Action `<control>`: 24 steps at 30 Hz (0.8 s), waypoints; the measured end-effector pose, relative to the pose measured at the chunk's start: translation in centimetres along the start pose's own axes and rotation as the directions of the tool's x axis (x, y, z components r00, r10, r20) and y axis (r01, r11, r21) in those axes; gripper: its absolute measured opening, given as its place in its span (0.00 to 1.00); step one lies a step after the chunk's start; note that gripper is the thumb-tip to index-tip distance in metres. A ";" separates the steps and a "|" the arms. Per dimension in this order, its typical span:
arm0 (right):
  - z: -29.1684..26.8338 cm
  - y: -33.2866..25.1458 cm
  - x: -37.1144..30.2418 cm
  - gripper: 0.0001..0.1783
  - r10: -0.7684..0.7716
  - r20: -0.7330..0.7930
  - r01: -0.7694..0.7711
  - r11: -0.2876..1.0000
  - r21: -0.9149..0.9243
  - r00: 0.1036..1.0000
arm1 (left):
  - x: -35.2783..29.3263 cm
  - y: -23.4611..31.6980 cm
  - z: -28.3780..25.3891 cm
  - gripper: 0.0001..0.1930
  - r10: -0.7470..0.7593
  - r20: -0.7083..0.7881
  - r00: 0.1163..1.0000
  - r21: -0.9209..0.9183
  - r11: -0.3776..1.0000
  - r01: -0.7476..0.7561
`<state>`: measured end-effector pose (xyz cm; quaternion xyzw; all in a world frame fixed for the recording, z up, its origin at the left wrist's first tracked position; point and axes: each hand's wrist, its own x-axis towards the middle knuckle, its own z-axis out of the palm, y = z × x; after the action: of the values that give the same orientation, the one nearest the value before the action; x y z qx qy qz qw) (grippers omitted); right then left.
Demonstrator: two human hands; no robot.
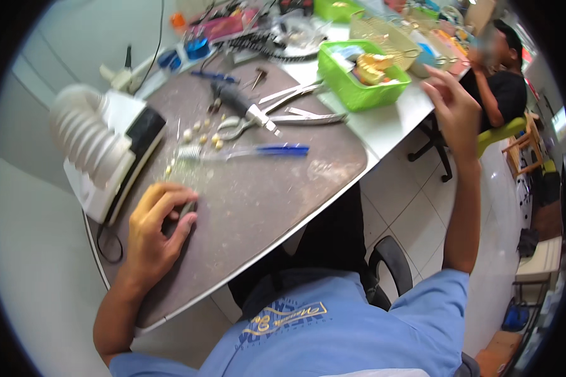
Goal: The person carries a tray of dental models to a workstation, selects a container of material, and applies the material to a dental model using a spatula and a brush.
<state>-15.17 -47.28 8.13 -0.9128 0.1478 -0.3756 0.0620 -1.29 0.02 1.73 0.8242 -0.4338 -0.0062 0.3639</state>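
Observation:
My left hand [156, 226] rests on the brown work mat [258, 213], thumb and fingers closed round a small grey-green piece [187, 208] too small to name. Off the table's right edge, my right hand [453, 107] is raised with bent fingers apart and nothing visible in it. It is nearest to a green basket [361, 94] holding a yellowish dental model [374, 66]. Beyond my left hand lie a toothbrush with a blue handle [283, 151] and several small cream tooth-like pieces [198, 125]. Farther back are a dark rotary handpiece [233, 100] and metal pliers [295, 117].
A white device with a ribbed hose [88, 132] stands at the left. Blue pots [197, 48], cables and a pink tray [223, 25] crowd the back, with a pale yellow basket [387, 34] behind the green one. Another person [506, 75] sits at the far right.

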 end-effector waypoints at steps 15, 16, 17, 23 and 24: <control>0.7 4.7 -32.7 0.18 0.143 0.849 -0.432 0.895 0.108 0.508 | 0.5 -0.5 0.4 0.19 0.211 0.240 0.948 0.138 0.959 -0.249; 0.5 4.6 -32.8 0.18 0.161 0.851 -0.453 0.886 0.098 0.499 | 0.9 -0.7 0.5 0.21 0.234 0.303 0.924 0.092 0.958 -0.273; 0.8 4.8 -33.1 0.18 0.178 0.850 -0.477 0.874 0.095 0.496 | 1.5 -0.7 0.5 0.21 0.218 0.313 0.925 0.117 0.957 -0.265; 1.4 7.0 -34.7 0.14 0.239 0.845 -0.570 0.816 0.092 0.479 | 0.7 -1.4 0.1 0.31 0.100 0.509 0.855 0.132 0.972 -0.192; 1.6 7.4 -34.3 0.13 0.244 0.852 -0.580 0.811 0.083 0.463 | -0.3 -2.0 0.1 0.32 0.099 0.504 0.858 0.151 0.968 -0.200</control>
<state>-38.81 -43.40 -17.55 -0.8858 0.2511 0.0904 0.3797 -0.05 0.90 0.37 0.7910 -0.5735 -0.1443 0.1570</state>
